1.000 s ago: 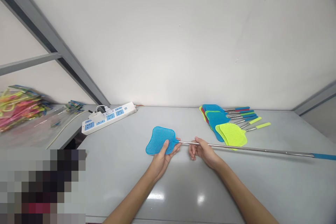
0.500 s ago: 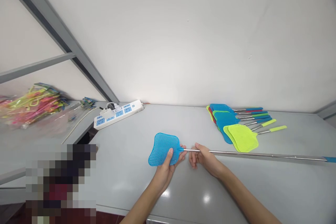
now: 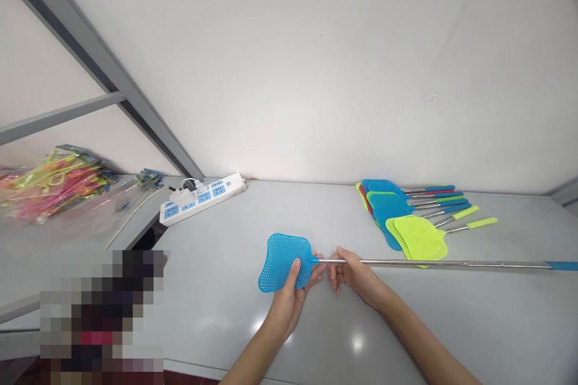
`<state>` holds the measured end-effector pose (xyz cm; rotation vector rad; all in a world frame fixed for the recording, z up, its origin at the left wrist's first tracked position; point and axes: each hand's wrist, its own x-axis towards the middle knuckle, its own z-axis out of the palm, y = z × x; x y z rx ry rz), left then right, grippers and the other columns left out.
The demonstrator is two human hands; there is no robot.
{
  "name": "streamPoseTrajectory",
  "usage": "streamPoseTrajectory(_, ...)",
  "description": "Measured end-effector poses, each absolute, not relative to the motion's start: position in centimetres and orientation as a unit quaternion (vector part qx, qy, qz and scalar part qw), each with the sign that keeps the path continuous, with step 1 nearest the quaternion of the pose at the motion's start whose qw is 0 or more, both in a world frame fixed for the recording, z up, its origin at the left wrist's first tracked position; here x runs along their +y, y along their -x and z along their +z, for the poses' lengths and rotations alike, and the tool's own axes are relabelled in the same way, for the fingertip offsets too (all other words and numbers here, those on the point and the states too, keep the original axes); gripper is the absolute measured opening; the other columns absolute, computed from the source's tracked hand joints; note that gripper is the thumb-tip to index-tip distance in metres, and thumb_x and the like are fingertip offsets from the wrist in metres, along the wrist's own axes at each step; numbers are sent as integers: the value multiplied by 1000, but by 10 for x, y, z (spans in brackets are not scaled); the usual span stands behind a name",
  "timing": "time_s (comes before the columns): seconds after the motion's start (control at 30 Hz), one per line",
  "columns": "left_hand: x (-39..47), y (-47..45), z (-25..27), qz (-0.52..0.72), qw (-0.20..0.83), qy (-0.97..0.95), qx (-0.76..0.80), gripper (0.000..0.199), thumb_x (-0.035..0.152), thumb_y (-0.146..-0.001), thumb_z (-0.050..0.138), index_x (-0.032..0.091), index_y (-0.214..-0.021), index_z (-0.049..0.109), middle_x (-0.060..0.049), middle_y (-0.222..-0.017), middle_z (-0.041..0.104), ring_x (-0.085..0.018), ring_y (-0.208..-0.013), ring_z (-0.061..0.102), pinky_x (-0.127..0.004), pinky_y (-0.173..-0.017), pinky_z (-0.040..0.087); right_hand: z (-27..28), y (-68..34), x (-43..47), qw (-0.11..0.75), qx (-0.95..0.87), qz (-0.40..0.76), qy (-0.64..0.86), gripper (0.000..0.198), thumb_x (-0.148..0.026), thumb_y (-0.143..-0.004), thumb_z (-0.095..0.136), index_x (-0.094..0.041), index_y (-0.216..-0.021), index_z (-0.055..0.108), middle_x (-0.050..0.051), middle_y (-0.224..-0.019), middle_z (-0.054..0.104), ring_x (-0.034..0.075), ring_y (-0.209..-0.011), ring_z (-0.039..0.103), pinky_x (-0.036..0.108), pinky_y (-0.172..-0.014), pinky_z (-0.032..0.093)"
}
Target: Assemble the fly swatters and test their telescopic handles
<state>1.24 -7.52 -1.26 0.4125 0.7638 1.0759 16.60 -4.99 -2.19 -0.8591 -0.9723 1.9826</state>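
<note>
A blue fly swatter (image 3: 283,255) with a long extended metal rod lies across my two hands above the table. My left hand (image 3: 293,292) grips the lower right of its perforated head, thumb on top and fingers behind. Close to the head, my right hand (image 3: 354,274) is curled round the rod, with the thumb along it. The blue handle end reaches the right edge of the view. Behind the rod, at the right, lies a pile of swatters with short rods: yellow-green ones (image 3: 422,236) in front, blue ones (image 3: 391,210) and others behind.
A white power strip (image 3: 203,198) with plugs and a cable sits at the back left of the grey table (image 3: 217,289). Bagged colourful items (image 3: 58,183) lie on a surface beyond the grey metal frame (image 3: 149,114). A pixelated patch hides the lower left.
The swatter's handle end has come slightly up and left, showing more of the blue grip. My left hand and the swatter head have shifted slightly right and down; both hands keep their hold.
</note>
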Motion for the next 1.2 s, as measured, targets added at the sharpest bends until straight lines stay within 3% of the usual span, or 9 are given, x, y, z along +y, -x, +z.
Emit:
streamPoseTrajectory(0.67,-71,-10,-14,475,777,-189,368,32,35,-77,44,17,-101,56,-10,-108,56,-26,-103,47,-40,-90,30,-27,-164,-46,405,-336,762,377,43,-46,-77,35,-13,-56,51,2,-48,49,11,-44,46,24,-43,36)
streamPoseTrajectory(0.97,-73,-11,-14,449,797,-215,341,33,36,-79,41,17,-102,56,-9,-116,50,-23,-112,38,-38,-96,23,-28,-167,-48,367,-369,769,371,53,-49,-78,29,-10,-54,56,6,-45,55,13,-42,51,23,-40,33)
streamPoseTrajectory(1.2,-71,-11,-16,470,787,-206,344,31,34,-81,38,18,-101,55,-8,-112,53,-23,-108,43,-38,-92,28,-27,-162,-47,384,-360,763,375,52,-49,-77,31,-9,-54,57,7,-46,55,13,-42,51,23,-40,32)
